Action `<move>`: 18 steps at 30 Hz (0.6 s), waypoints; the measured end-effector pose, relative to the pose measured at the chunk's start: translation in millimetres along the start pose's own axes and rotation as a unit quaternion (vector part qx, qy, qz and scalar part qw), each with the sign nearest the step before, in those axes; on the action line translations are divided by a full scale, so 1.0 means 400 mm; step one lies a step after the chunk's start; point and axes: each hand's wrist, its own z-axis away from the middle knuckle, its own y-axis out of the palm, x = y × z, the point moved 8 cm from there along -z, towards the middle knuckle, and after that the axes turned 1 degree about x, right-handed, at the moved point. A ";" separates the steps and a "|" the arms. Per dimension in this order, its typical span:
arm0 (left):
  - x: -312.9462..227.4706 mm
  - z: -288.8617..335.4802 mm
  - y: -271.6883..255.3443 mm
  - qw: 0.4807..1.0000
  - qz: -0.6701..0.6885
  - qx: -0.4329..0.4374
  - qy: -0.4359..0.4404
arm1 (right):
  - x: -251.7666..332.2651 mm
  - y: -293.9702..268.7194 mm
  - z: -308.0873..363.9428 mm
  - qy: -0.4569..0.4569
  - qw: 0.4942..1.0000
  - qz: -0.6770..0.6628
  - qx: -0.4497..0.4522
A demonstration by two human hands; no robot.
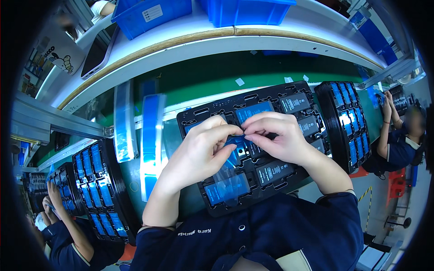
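Note:
A black moulded tray (291, 178) lies before me, with flat battery packs in its pockets. Some packs, like the battery (275, 174) in the lower middle, are black with white print; others look blue under film. My left hand (208, 147) and my right hand (282, 135) meet above the tray's middle, fingertips almost touching. Both are closed in a pinch at a small piece of thin blue film (243, 135). A clear, shiny strip (233, 180) hangs below my left fingers over the blue-covered battery (217, 192) at the near left. My hands hide several pockets.
Stacked black trays of blue-covered batteries stand at left (97, 185) and right (346, 122). Blue film strips (151, 135) lie left of my tray. Beyond, a white shelf (181, 47) carries blue bins (151, 18) and a phone (97, 56). People work on both sides.

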 end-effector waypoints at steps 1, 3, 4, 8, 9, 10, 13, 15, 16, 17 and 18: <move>0.005 0.000 0.002 1.000 -0.006 0.007 -0.012 | 0.009 0.000 0.001 -0.032 0.999 0.024 -0.011; 0.009 -0.004 -0.001 1.000 0.017 0.002 -0.019 | 0.016 0.000 0.001 -0.062 0.997 0.041 -0.012; 0.012 -0.002 -0.004 0.999 0.027 -0.003 -0.026 | 0.020 0.004 0.000 -0.078 0.996 0.047 -0.010; 0.021 0.003 -0.012 0.995 0.070 -0.020 -0.073 | 0.038 0.016 -0.003 -0.101 0.994 -0.011 0.029; 0.024 0.007 -0.006 0.997 0.074 -0.030 -0.024 | 0.041 0.021 -0.001 -0.098 0.993 -0.031 0.055; 0.025 0.007 -0.002 0.997 0.078 0.001 -0.026 | 0.035 0.029 0.004 -0.077 0.993 -0.061 0.068; 0.026 0.013 -0.031 0.998 0.040 0.014 -0.036 | 0.032 0.046 0.010 -0.065 0.988 -0.091 0.104; 0.050 0.023 -0.065 0.999 -0.013 -0.027 -0.020 | 0.032 0.051 0.007 -0.061 0.986 -0.098 0.116; 0.052 0.031 -0.095 0.997 -0.060 -0.043 -0.036 | 0.035 0.052 0.007 -0.061 0.985 -0.085 0.138; 0.080 0.037 -0.122 0.994 -0.065 -0.078 -0.041 | 0.032 0.053 0.008 -0.054 0.983 -0.093 0.152; 0.100 0.044 -0.159 0.988 -0.107 -0.100 -0.052 | 0.029 0.055 0.011 -0.047 0.980 -0.101 0.164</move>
